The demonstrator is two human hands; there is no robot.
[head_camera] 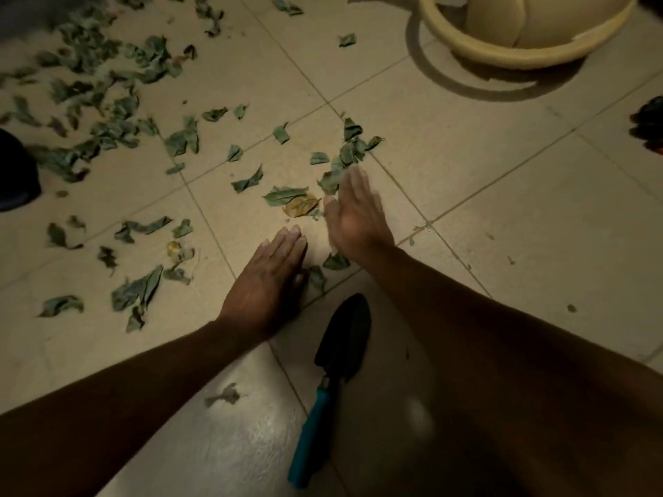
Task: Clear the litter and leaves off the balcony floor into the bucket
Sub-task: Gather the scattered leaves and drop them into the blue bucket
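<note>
Everywhere leaves (107,113) litter beige tiled floor (502,195) nr bucket (520,48).

We list one garden trowel (337,371), lying flat on the floor near us, just right of centre. Its black blade points away from us and its blue handle comes toward us, angled slightly to the left. The blade lies across a grout line between two tiles.

We list the floor tiles (520,217), pale beige, large and square, with thin dark grout lines running diagonally across the view. A glossy patch of reflected light shows on the nearest tiles.

We list one dark rounded object (14,174) at the far left edge, cut off by the frame, too dim to identify.

We list a dark object (651,123) at the right edge, partly cut off, with a small reddish spot at its lower side; we cannot tell what it is.
</note>
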